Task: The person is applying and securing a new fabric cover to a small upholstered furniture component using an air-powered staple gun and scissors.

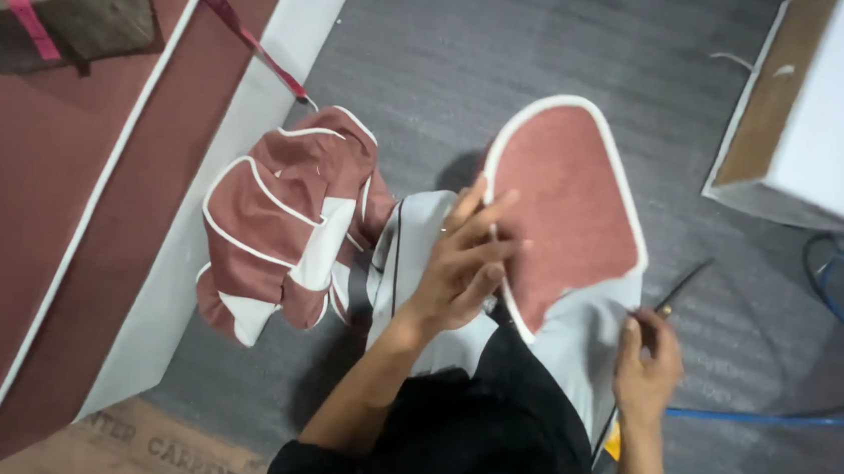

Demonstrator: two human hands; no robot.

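Panel: a rounded, rust-red fabric-covered panel with white piping round its rim and a pale grey underside flap, lying over the person's lap above the grey carpeted floor, near the middle of the view.
Where it sits: its curved top points away from the person; its lower end drapes toward the black clothing on the lap.
Left hand: the left hand lies spread on the panel's left rim, fingers pressing across the white piping and thumb tucked under, so it grips the edge rather than resting loose.
Right hand: the right hand is closed around a thin dark rod-like tool at the panel's lower right edge; whether the tip touches the fabric cannot be told.
Handling, judged: the panel looks light and half-stiff, a flat core under soft cloth; the cloth should give under the fingers while the board keeps its shape. Not slippery, not fragile, though the piping could pull out of line.
Best hold, judged: at the piped rim, where the edge is firm, as the left hand has it.
Beside it: a crumpled heap of the same rust-red and white-piped fabric pieces lies just left of the panel on the floor.
Further left: a long rust-red upholstered board with a white stripe runs along the left edge.
Upper right corner: a white-covered block with a brown board face.
Right edge: a blue cable on the floor.
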